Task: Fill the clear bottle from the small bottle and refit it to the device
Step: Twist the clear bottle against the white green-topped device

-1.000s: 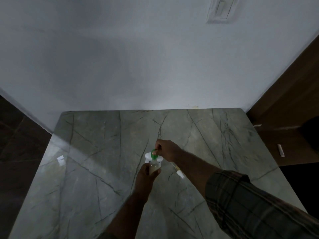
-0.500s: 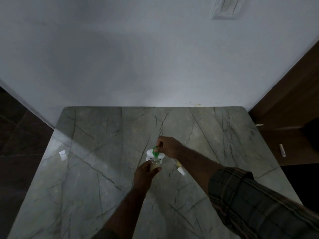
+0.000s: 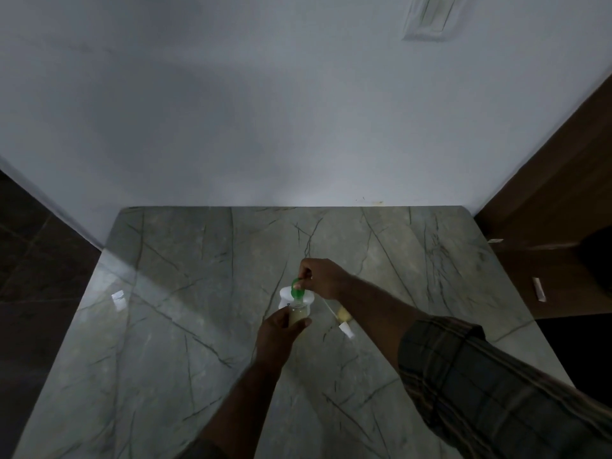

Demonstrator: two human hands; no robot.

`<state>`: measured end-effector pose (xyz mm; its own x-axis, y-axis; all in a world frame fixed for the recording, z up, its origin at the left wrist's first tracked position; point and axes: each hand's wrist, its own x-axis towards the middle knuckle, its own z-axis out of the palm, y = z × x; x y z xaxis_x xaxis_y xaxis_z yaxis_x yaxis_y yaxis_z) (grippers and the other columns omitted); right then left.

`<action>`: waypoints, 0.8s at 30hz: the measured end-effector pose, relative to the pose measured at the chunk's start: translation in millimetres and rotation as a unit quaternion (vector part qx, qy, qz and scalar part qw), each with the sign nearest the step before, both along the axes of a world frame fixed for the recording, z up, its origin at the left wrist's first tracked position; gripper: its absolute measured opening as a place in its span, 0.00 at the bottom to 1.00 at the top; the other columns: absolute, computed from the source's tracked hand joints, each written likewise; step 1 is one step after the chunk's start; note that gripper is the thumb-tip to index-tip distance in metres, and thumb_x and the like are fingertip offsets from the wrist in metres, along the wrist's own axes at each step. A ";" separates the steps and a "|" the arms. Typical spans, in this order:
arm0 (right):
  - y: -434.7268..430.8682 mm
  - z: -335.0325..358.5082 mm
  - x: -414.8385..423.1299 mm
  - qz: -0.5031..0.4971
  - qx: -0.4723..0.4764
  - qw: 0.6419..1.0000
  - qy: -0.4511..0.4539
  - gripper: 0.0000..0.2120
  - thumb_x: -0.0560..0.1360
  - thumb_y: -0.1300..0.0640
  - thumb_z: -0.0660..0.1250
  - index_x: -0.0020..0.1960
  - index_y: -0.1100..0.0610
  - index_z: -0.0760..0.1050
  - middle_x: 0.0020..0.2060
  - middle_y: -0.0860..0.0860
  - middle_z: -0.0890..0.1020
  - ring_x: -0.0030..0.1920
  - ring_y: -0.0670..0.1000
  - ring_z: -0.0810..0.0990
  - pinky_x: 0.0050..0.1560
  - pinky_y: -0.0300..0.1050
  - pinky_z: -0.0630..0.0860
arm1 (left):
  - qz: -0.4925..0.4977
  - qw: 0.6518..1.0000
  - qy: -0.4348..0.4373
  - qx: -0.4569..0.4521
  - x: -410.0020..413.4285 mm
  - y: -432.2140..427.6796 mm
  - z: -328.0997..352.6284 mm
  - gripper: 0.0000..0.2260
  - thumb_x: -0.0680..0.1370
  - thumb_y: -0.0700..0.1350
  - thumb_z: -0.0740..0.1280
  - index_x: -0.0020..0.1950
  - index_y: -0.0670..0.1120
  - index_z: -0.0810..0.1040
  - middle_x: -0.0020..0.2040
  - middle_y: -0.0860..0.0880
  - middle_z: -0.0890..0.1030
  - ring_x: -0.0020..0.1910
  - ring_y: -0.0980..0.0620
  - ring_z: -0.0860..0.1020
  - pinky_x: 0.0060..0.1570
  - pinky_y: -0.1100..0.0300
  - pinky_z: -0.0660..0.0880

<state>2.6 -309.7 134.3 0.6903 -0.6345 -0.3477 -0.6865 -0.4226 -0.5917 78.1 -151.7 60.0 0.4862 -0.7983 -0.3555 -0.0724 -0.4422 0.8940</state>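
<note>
My left hand (image 3: pixel 280 334) is wrapped around the clear bottle (image 3: pixel 297 317), which holds pale yellowish liquid and stands upright near the middle of the marble table (image 3: pixel 172 326). My right hand (image 3: pixel 323 276) pinches a small green cap (image 3: pixel 295 292) at the bottle's neck. The white device (image 3: pixel 285 294) sits directly behind the bottle, partly hidden by it. A small yellowish bottle (image 3: pixel 342 314) lies on the table under my right wrist, with a white piece (image 3: pixel 346 329) beside it.
A white wall (image 3: pixel 265 127) closes off the table's far edge. A brown wooden panel (image 3: pixel 546 226) stands to the right, and dark floor (image 3: pixel 39 260) lies to the left. A thin white line (image 3: pixel 328 306) runs from my right hand toward the yellowish bottle.
Both hands stay at the bottle and green cap, almost unmoved. The view has shifted slightly.
</note>
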 end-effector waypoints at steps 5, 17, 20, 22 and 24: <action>0.7 -8.0 -1.0 0.002 -0.012 1.000 -0.003 0.11 0.74 0.54 0.71 0.50 0.61 0.77 0.44 0.56 0.82 0.44 0.51 0.76 0.48 0.50 0.75 | -0.001 1.000 -0.009 0.005 0.3 -1.8 -2.0 0.08 0.71 0.50 0.77 0.42 0.61 0.79 0.41 0.55 0.85 0.42 0.56 0.83 0.43 0.60 0.80; -4.3 -8.2 0.1 0.014 -0.001 1.000 0.011 0.12 0.74 0.54 0.71 0.51 0.61 0.77 0.49 0.58 0.83 0.45 0.52 0.77 0.52 0.54 0.77 | -0.018 0.999 -0.021 0.023 -1.2 -4.3 0.0 0.06 0.73 0.49 0.75 0.49 0.52 0.81 0.45 0.50 0.85 0.45 0.52 0.83 0.49 0.54 0.82; -4.0 -11.4 0.1 0.016 -0.001 1.000 0.014 0.12 0.74 0.53 0.71 0.51 0.61 0.77 0.48 0.58 0.83 0.46 0.53 0.78 0.52 0.55 0.77 | -0.027 0.998 -0.040 0.027 -4.1 -4.3 -1.5 0.10 0.75 0.48 0.73 0.54 0.47 0.82 0.45 0.49 0.84 0.44 0.52 0.82 0.49 0.52 0.82; -7.4 -6.8 1.8 0.025 -0.004 0.999 0.021 0.12 0.74 0.53 0.72 0.51 0.60 0.77 0.49 0.57 0.83 0.48 0.54 0.79 0.53 0.54 0.76 | -0.024 0.998 -0.045 0.027 -5.1 -6.5 1.6 0.09 0.75 0.48 0.73 0.52 0.47 0.82 0.43 0.49 0.84 0.43 0.51 0.82 0.47 0.52 0.81; -10.9 -2.5 2.4 0.025 -0.011 0.999 0.022 0.13 0.73 0.52 0.72 0.51 0.60 0.77 0.49 0.57 0.83 0.48 0.54 0.79 0.53 0.52 0.76 | -0.021 0.998 -0.048 0.028 -4.8 -9.2 5.0 0.09 0.74 0.48 0.73 0.52 0.46 0.82 0.43 0.49 0.84 0.42 0.50 0.82 0.46 0.53 0.81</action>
